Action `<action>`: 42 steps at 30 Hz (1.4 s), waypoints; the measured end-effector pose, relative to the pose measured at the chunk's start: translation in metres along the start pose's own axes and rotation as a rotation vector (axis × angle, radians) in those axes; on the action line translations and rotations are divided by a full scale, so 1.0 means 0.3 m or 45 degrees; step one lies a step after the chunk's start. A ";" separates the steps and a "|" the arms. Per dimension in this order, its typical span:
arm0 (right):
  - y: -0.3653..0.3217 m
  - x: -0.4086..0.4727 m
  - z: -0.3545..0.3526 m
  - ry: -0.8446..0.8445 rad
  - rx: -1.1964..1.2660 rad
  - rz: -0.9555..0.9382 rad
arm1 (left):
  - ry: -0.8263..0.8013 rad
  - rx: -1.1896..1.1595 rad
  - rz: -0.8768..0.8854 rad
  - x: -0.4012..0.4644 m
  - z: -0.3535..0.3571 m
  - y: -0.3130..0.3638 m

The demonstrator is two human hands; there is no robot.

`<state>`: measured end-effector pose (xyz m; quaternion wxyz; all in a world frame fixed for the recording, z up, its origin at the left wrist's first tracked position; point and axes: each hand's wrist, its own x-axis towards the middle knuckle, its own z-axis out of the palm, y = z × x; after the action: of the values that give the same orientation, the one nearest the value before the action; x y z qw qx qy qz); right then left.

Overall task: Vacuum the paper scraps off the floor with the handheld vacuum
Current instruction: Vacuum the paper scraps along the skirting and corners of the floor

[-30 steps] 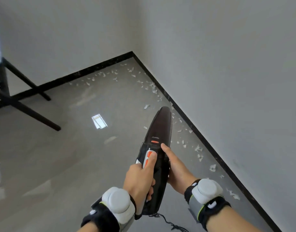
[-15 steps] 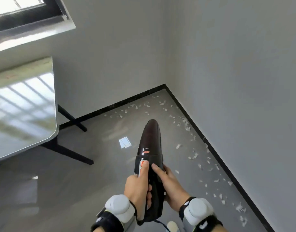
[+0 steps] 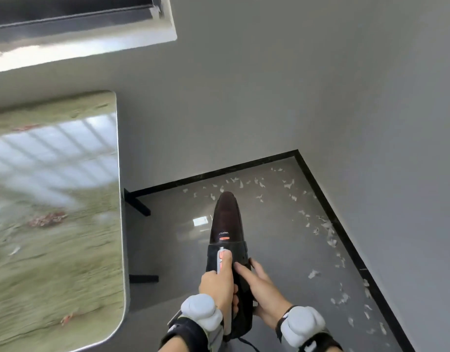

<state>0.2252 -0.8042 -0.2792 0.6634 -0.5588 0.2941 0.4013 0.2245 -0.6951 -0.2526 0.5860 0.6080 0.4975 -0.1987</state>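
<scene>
A dark handheld vacuum [image 3: 227, 222] with an orange switch points away from me toward the room's corner, held above the floor. My left hand [image 3: 220, 283] grips its handle, thumb lying on the orange switch. My right hand [image 3: 260, 283] holds the vacuum's right side, fingers laid along the body. Several white paper scraps [image 3: 325, 227] lie scattered on the grey floor along the right-hand baseboard and more paper scraps [image 3: 240, 184] lie in the far corner, just beyond the nozzle.
A glossy table [image 3: 53, 212] with black legs [image 3: 138, 203] fills the left side. A window sill [image 3: 86, 44] sits above it. Grey walls meet at the corner, with a black baseboard [image 3: 346, 229] along the floor. A cord trails under the vacuum.
The view has tilted upward, bringing the table and window into sight. The vacuum still points at the corner, and my right fingers have slid back along its side.
</scene>
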 end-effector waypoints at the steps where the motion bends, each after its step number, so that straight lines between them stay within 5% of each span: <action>1: -0.021 0.048 0.029 -0.017 0.030 0.002 | 0.021 0.008 -0.006 0.058 -0.004 0.027; 20: 0.044 1.106 0.079 -0.240 -0.139 -0.152 | 0.322 -0.144 -0.035 0.991 0.139 0.109; 32: 0.071 1.612 0.083 -0.676 -0.547 -0.099 | 0.214 -0.041 0.120 1.491 0.066 -0.016; 38: 0.112 1.768 0.089 -0.651 -0.785 -0.181 | 0.163 0.052 0.184 1.600 0.064 -0.042; 42: 0.109 1.722 0.078 -0.618 -0.579 -0.177 | 0.122 0.011 0.120 1.565 0.077 -0.009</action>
<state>0.4564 -0.6742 -0.7242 0.5982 -0.5994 -0.0084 0.5318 0.4299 -0.5418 -0.6466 0.5677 0.6420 0.4950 -0.1435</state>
